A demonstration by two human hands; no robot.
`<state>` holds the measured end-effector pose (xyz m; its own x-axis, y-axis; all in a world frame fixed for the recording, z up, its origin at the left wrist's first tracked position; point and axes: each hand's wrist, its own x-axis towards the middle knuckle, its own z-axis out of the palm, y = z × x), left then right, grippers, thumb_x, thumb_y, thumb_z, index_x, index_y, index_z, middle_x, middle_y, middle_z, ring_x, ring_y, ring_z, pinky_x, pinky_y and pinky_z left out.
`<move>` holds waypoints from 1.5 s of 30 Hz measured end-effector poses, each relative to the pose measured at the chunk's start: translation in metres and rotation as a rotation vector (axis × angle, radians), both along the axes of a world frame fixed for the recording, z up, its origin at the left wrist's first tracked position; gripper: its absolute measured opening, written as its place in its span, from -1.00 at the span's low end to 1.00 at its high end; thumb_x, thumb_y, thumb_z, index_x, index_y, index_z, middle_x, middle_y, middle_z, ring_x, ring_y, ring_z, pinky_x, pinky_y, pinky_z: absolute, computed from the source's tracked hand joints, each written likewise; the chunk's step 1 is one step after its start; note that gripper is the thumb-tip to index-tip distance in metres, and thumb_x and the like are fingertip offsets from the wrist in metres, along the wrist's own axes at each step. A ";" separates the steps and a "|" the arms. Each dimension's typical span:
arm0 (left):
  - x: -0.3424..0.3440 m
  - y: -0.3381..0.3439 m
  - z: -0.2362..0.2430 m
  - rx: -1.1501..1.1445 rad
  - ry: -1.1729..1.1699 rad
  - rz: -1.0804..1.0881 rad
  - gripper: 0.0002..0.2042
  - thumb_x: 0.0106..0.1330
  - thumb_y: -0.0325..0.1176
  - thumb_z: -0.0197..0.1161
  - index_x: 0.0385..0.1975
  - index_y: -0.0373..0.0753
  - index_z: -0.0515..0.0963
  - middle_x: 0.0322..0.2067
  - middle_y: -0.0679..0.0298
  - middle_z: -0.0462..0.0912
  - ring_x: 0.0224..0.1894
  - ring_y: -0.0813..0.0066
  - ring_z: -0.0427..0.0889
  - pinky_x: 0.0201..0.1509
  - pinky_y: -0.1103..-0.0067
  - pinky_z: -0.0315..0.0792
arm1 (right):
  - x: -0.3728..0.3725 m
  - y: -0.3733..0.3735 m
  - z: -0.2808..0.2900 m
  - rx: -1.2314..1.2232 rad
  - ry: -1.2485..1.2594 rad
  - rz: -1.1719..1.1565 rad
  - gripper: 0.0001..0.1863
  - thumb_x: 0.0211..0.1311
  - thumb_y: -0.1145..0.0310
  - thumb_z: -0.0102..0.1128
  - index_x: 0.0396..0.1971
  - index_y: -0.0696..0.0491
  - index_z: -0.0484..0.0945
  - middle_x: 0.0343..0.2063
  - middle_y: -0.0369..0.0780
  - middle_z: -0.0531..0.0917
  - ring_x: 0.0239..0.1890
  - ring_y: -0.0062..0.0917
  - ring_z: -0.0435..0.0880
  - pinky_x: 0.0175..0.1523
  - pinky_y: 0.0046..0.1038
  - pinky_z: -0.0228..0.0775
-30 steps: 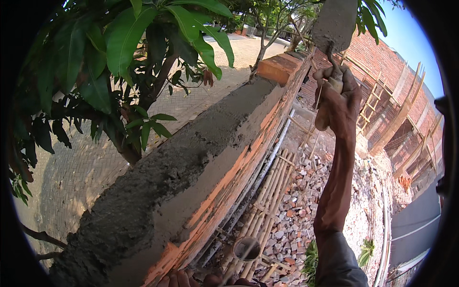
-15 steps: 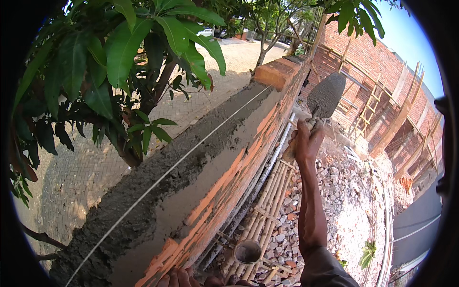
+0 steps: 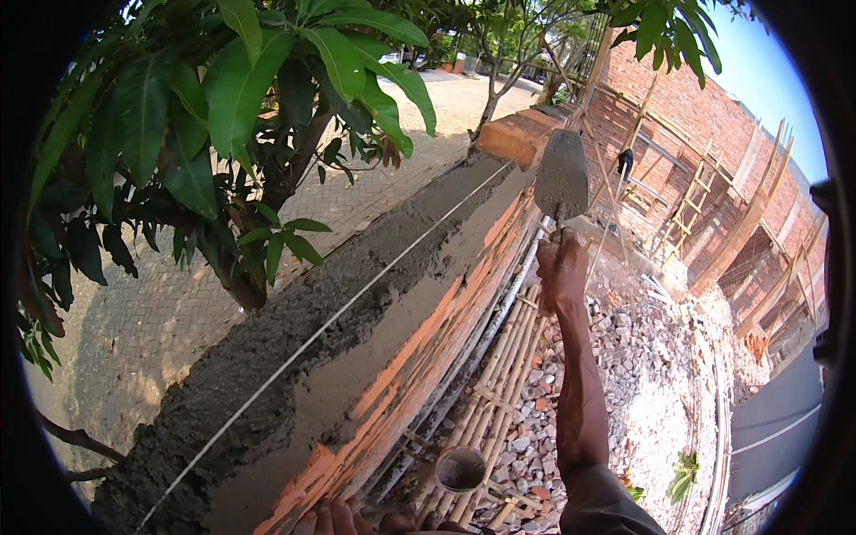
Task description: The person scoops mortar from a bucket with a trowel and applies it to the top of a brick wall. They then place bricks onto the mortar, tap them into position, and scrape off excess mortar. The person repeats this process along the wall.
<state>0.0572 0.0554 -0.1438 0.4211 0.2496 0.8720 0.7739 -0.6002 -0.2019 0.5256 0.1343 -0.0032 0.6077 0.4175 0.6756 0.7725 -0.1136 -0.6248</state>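
Observation:
My right hand (image 3: 560, 267) is closed round the handle of a metal trowel (image 3: 560, 178), whose blade carries grey mortar and is over the inner side of the brick wall, near its far end. A white string (image 3: 325, 325) runs along the wet, rough mortar (image 3: 223, 374) on the wall's top. An orange brick-coloured block (image 3: 504, 135) sits at the far end. At the bottom edge, my left hand (image 3: 334, 519) shows only curled fingers by the exposed brick (image 3: 419, 357) of the wall; what they hold is hidden.
Tree leaves (image 3: 241, 80) overhang the left, above a paved road (image 3: 125, 339). Right of the wall lie pipes (image 3: 473, 348), bamboo poles (image 3: 504, 357), a bucket (image 3: 462, 468) and rubble (image 3: 624, 374). Farther back stand a brick building (image 3: 678, 134) and a bamboo ladder (image 3: 691, 196).
My right hand and trowel have come down and moved left, toward the wall. The string, absent from the mortar one second ago, has lain along it since half a second ago.

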 end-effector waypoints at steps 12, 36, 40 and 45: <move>0.002 0.008 -0.006 0.270 0.021 -0.018 -0.74 0.29 -0.20 0.23 -0.30 -0.26 0.72 -0.30 0.24 0.74 -0.22 0.34 0.70 -0.16 0.39 0.56 | 0.042 0.063 0.219 0.577 -0.341 0.552 -0.74 0.47 0.22 0.04 -0.16 0.14 0.46 -0.26 -0.19 0.69 -0.14 -0.50 0.67 0.06 -0.35 0.50; 0.011 0.003 0.010 -0.021 -0.026 -0.001 -0.75 0.37 -0.17 0.14 -0.37 -0.24 0.57 -0.47 0.16 0.55 -0.10 0.23 0.43 -0.08 0.19 0.39 | 0.106 -0.057 0.017 0.382 0.170 0.267 -0.70 0.43 0.20 0.11 -0.41 0.13 0.49 -0.55 -0.24 0.62 -0.54 -0.61 0.51 -0.40 -0.50 0.35; 0.013 -0.003 0.013 0.048 0.003 0.039 -0.81 0.24 -0.16 0.34 -0.34 -0.13 0.65 -0.39 0.35 0.61 -0.23 0.41 0.51 -0.15 0.39 0.44 | 0.081 -0.140 -0.192 0.193 0.640 -0.084 -0.65 0.45 0.22 0.07 -0.52 0.12 0.49 -0.78 -0.29 0.46 -0.85 -0.61 0.27 -0.70 -0.47 0.24; 0.026 -0.018 0.046 -0.173 -0.255 -0.076 -0.70 -0.01 -0.26 0.53 -0.29 -0.18 0.67 -0.35 0.30 0.65 -0.20 0.33 0.61 -0.34 0.49 0.45 | -0.065 -0.147 -0.369 -0.382 1.019 0.130 -0.72 0.39 0.27 0.09 -0.41 0.18 0.55 -0.79 -0.28 0.42 -0.85 -0.61 0.21 -0.71 -0.45 0.23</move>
